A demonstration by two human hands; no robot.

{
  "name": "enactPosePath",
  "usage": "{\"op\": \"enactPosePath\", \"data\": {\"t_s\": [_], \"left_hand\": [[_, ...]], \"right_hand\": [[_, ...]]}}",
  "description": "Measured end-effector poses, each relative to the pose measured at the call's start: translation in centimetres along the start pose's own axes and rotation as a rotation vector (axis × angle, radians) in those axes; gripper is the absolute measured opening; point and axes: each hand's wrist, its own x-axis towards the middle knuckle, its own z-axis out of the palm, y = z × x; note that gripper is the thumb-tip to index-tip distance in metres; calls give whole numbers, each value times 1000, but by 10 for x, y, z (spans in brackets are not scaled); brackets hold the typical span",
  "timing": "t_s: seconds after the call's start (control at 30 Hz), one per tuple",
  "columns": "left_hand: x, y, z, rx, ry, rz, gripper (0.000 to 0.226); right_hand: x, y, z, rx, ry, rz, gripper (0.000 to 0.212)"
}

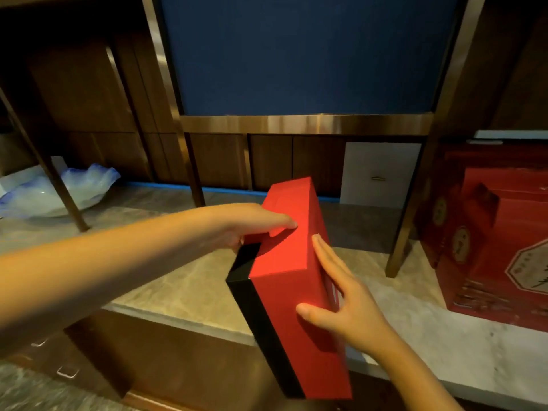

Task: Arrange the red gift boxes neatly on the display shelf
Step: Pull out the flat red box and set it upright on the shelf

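Observation:
A tall red gift box (292, 280) with a black inner side stands upright in front of the marble shelf top (184, 289), held between both hands. My left hand (252, 223) grips its top left edge, fingers curled over a thumb notch. On the box's right face lies my right hand (341, 295), fingers spread flat and thumb on the front. Several larger red gift boxes (492, 232) with gold emblems stand on the shelf at the right.
Bronze metal frame posts (409, 221) rise from the shelf around a blue back panel (302, 54). A blue-white glass bowl (56, 191) sits at the far left. Dark wooden cabinet fronts (178, 360) lie below the shelf edge.

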Motion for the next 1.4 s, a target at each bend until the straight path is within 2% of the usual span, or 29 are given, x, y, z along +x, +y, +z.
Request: {"op": "enactPosePath", "data": {"t_s": [0.1,0.13,0.2,0.23,0.3,0.37,0.47,0.57,0.67,0.87,1.0,1.17,1.3,1.4], "left_hand": [[-2,1,15,-88,42,149,23],[-2,3,21,-124,58,198,28],[1,7,31,-193,95,278,54],[1,9,36,-193,112,309,57],[1,10,46,-211,136,359,53],[5,8,56,-171,179,382,48],[11,7,70,-141,217,434,40],[14,7,86,-155,233,488,41],[13,5,110,-155,340,566,42],[11,12,161,-291,411,594,47],[15,19,174,-332,408,601,49],[24,21,178,-356,416,590,46],[28,14,189,-425,430,609,42],[32,10,197,-470,418,640,39]], "right_hand": [[0,18,-33,159,-32,-41,101],[0,22,-43,220,-38,-36,99],[2,28,-58,326,-36,2,93],[2,30,-66,355,-38,26,88],[2,34,-79,356,-53,68,82],[1,37,-88,313,-35,92,86],[-4,40,-93,275,61,104,84],[-12,42,-90,272,152,102,83],[-17,50,-90,295,221,117,82],[-20,74,-108,208,296,131,55],[-23,84,-108,132,281,157,57],[-23,80,-97,176,317,113,63],[-20,81,-90,206,408,136,38],[-18,81,-85,191,482,167,35]]}}
